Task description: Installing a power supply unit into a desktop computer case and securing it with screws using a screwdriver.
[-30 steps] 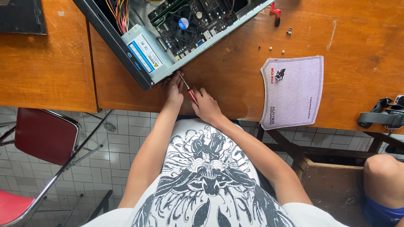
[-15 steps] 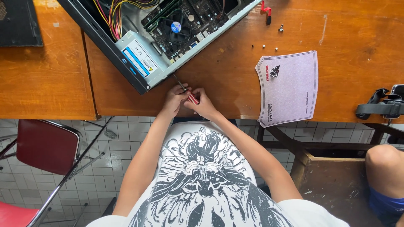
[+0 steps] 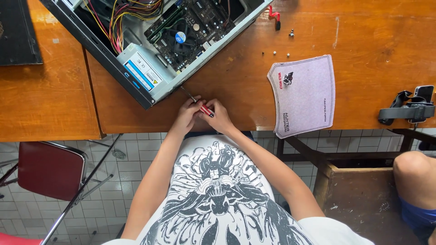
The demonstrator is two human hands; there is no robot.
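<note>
An open computer case (image 3: 113,54) lies on its side on the wooden table (image 3: 236,81), with a motherboard, a fan, coloured cables and a grey power supply (image 3: 143,70) showing inside. A red-handled screwdriver (image 3: 200,105) points its metal tip at the case's near edge. My right hand (image 3: 220,118) grips the red handle. My left hand (image 3: 186,117) is closed around the shaft just ahead of it. Both hands rest at the table's front edge.
A pale mouse pad (image 3: 303,94) lies right of my hands. Small loose screws (image 3: 288,55) and a red cable (image 3: 274,15) sit behind it. A strapped device (image 3: 408,108) is at the far right. A red chair (image 3: 47,170) stands lower left. Another person's knee (image 3: 415,174) shows at the right.
My hands and the screwdriver have drawn slightly back from the case toward the table edge. The view has shifted, so the case sits lower in frame.
</note>
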